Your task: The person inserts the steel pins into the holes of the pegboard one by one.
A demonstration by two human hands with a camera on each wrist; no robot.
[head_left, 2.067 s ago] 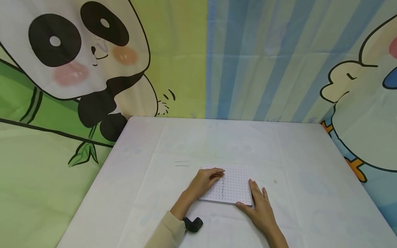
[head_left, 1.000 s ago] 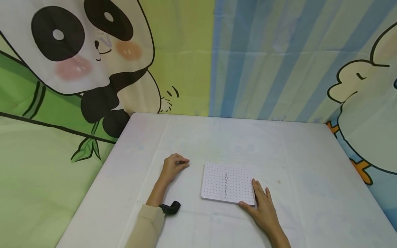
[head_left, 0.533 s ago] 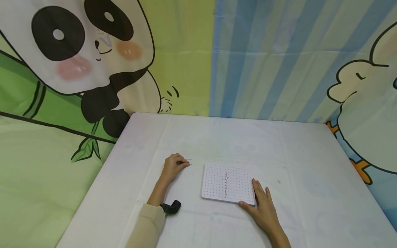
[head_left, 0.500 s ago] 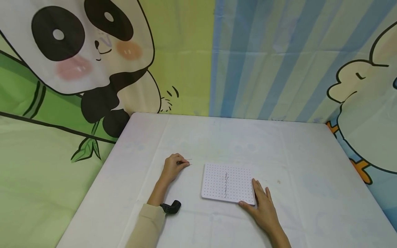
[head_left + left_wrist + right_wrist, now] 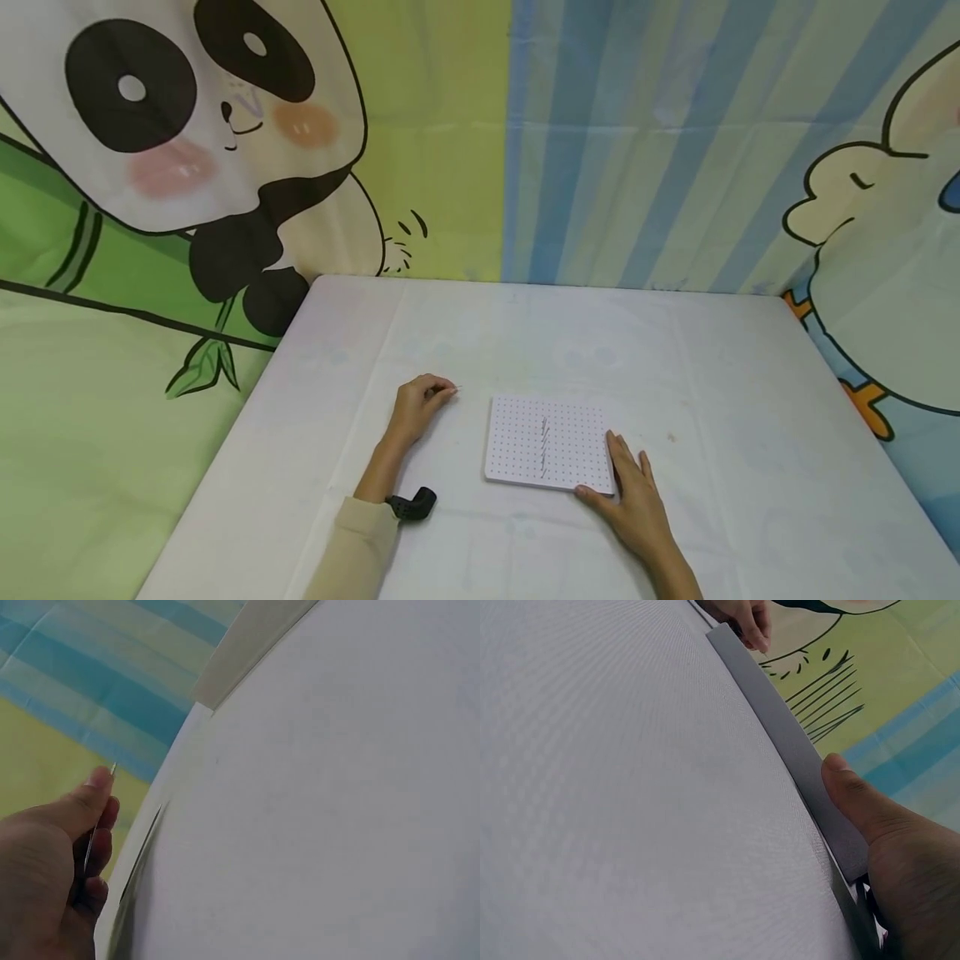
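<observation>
My left hand (image 5: 418, 410) pinches a thin metal needle (image 5: 91, 846) between thumb and fingers, left of the white pegboard (image 5: 506, 454). Beyond the fingers in the left wrist view, a second needle (image 5: 141, 851) shows low along the tabletop. A row of several needles (image 5: 545, 446) stands in the board's holes near its middle, leaning slightly in the head view. At the board's right end is my right hand (image 5: 637, 510), its thumb at the near edge and its extended fingers along the right side. In the right wrist view this thumb (image 5: 847, 784) lies against the board's side.
A white cloth covers the table (image 5: 600, 350) around the board. Behind it hangs a printed curtain (image 5: 442, 133) with a panda and stripes. A black wrist camera (image 5: 414, 505) sits on the left wrist, by the beige sleeve (image 5: 352, 542).
My left hand has gone from the board's row of needles leftward to the two needles on the table, and now pinches one. My right hand has stayed at the board's right end.
</observation>
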